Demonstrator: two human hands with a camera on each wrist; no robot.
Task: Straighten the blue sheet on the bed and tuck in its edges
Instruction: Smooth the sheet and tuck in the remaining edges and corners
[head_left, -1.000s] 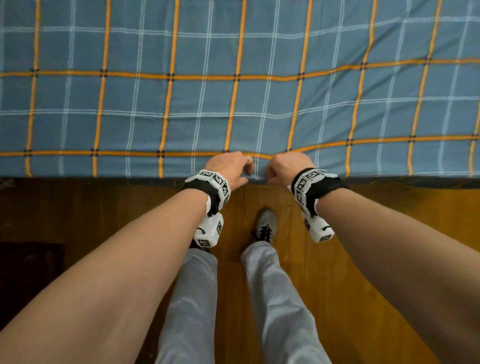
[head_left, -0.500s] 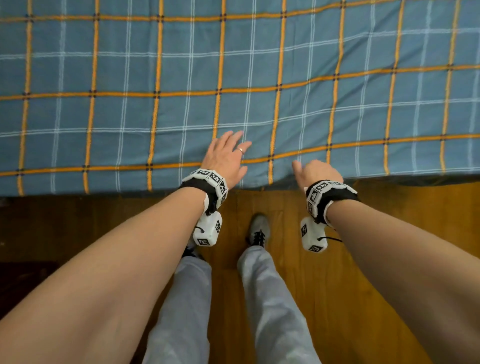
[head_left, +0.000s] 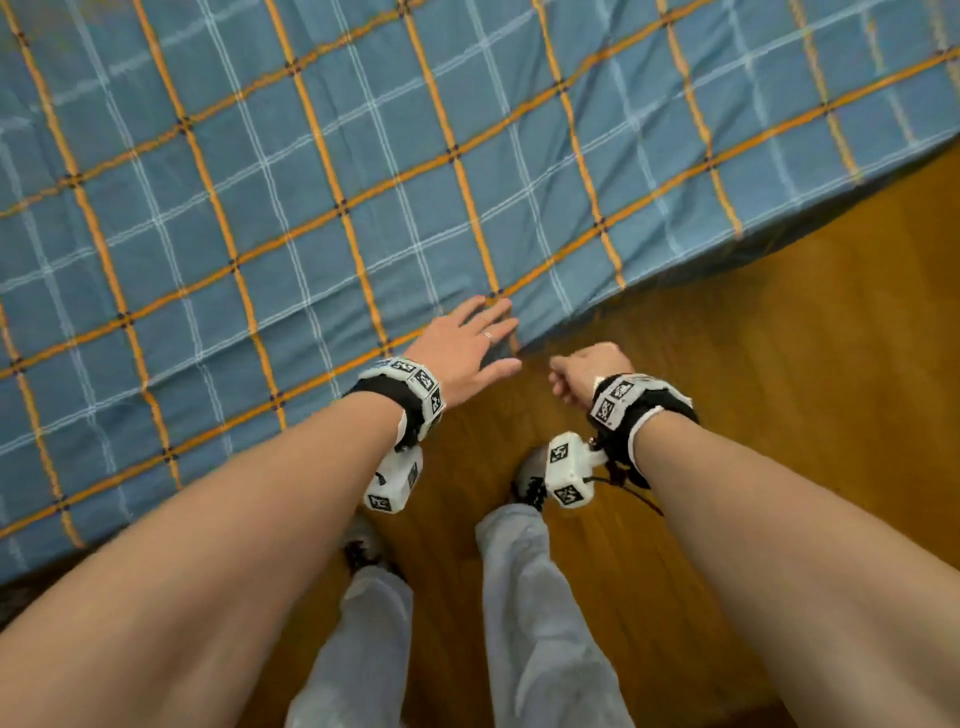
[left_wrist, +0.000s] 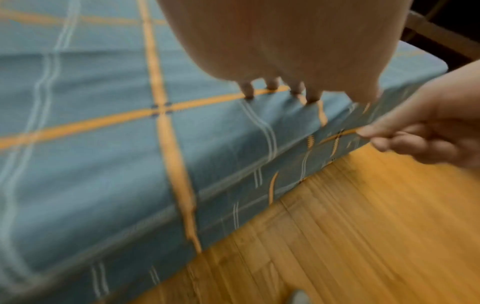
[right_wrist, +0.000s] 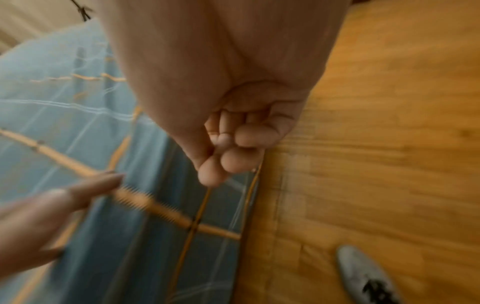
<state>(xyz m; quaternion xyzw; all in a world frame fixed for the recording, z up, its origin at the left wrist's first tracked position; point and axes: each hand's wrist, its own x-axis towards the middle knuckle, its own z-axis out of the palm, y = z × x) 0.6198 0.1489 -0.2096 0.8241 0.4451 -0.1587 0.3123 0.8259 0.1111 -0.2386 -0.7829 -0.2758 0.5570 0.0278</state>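
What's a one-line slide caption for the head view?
Left hand spread flat on the blue sheet at the bed edge, right hand curled beside it over the wooden floor.

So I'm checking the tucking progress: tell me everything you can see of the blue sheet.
The blue sheet is woven-looking cloth, checked with orange and thin white lines. It covers the bed top and folds down over the side toward the wooden floor, with slight wrinkles near the edge. The left hand lies flat on it with fingers spread; the right hand, fingers curled, is at its hanging edge.
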